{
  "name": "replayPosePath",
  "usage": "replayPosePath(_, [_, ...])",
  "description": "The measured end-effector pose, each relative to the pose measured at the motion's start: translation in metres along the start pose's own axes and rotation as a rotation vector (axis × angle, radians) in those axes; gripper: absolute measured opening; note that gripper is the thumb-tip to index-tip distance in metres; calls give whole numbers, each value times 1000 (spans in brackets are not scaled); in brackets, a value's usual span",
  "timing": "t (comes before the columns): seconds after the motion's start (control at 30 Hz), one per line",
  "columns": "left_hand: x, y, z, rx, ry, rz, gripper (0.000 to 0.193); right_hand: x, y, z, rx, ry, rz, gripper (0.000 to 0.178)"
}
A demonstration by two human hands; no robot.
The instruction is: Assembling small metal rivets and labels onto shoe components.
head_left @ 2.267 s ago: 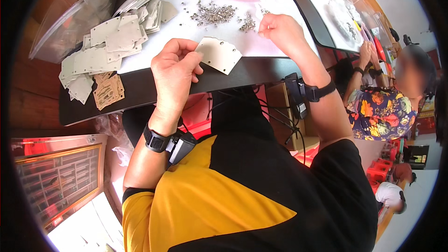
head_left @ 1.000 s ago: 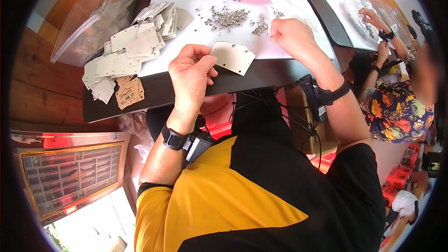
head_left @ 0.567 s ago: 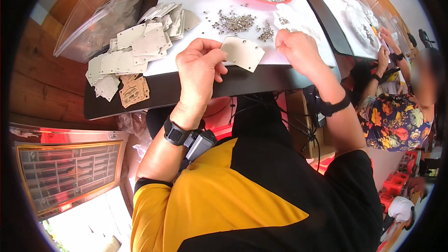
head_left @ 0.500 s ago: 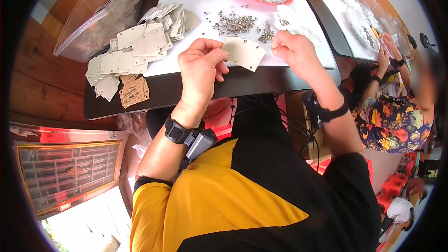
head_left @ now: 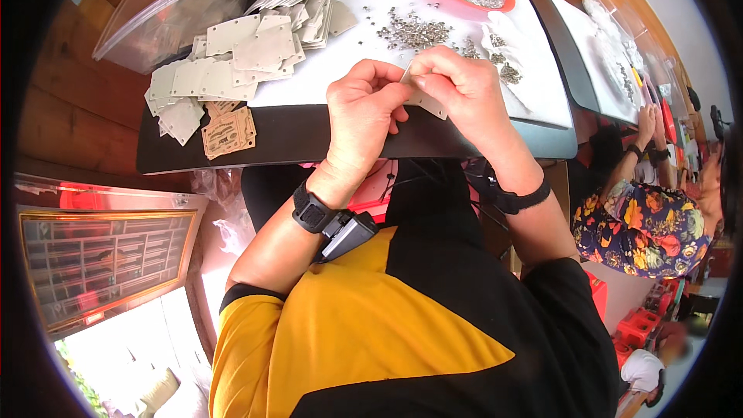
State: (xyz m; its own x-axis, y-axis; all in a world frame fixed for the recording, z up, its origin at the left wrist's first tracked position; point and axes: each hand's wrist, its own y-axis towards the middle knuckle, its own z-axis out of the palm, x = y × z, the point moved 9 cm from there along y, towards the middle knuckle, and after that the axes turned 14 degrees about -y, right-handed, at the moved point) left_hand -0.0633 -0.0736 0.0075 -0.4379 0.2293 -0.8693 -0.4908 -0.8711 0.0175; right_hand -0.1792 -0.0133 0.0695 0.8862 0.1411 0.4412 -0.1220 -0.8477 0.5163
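Note:
A pale grey card (head_left: pixel 430 103) with small holes is held over the table's front edge. My left hand (head_left: pixel 362 112) pinches its left side between thumb and fingers. My right hand (head_left: pixel 463 87) is closed in a pinch at the card's upper edge, covering much of it; whatever lies between these fingertips is hidden. Just beyond the hands, small shiny metal pieces (head_left: pixel 414 29) lie heaped on a white sheet (head_left: pixel 340 58). Left of my left hand, many similar grey cards (head_left: pixel 263 46) lie in overlapping piles.
Brown printed cards (head_left: pixel 229 135) sit at the table's front left edge, near a clear plastic bin (head_left: pixel 147 31). A red bowl (head_left: pixel 507 1) with a plastic bag stands at the back. More metal pieces (head_left: pixel 508 72) rest on white plastic at right. Another person (head_left: pixel 642 220) works at a neighbouring table.
My right hand has moved left from beside the card onto its upper edge. The card has tilted in my left hand. The whole view has shifted slightly.

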Motion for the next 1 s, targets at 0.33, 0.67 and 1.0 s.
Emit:
replayPosePath(0.33, [1, -3, -2, -3, 48, -10, 10, -17, -5, 11, 121, 434, 292, 7])
replayPosePath(0.67, [1, -6, 0, 21, 49, 15, 9, -17, -4, 10, 147, 484, 284, 7])
replayPosePath(1.0, [0, -6, 1, 5, 41, -5, 10, -18, -5, 8, 123, 450, 290, 6])
